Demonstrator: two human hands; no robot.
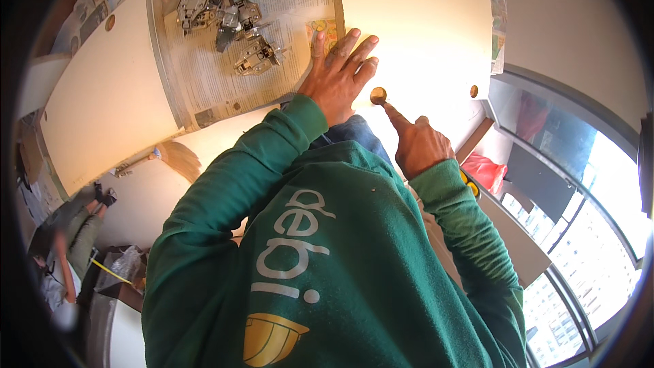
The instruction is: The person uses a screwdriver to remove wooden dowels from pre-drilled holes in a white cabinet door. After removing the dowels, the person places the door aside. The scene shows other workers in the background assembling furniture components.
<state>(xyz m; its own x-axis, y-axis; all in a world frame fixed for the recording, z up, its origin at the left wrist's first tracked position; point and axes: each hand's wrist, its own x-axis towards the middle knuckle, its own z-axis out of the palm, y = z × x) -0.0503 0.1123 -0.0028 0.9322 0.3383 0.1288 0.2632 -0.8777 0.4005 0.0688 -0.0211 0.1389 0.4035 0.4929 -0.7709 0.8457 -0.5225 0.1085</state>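
My left hand [338, 78] lies flat with its fingers spread on the white panel [415, 0], beside the newspaper-covered board. The index finger of my right hand [421, 142] is stretched out. Its tip touches the edge of a round hole [378, 96] cut in the panel near its front edge. The other fingers of that hand are curled under and partly hidden, and nothing shows in them. Up and left of my left hand, a heap of metal cabinet hinges [235, 0] rests on the newspaper [204, 82]; one hinge [257, 58] lies closest to my fingers.
A second round hole [474, 90] is near the panel's right corner. Another white panel [102, 109] with a hole extends to the left. At right are a red bag [485, 174] and a window [586, 259]. At lower left, another person [75, 245] is partly visible.
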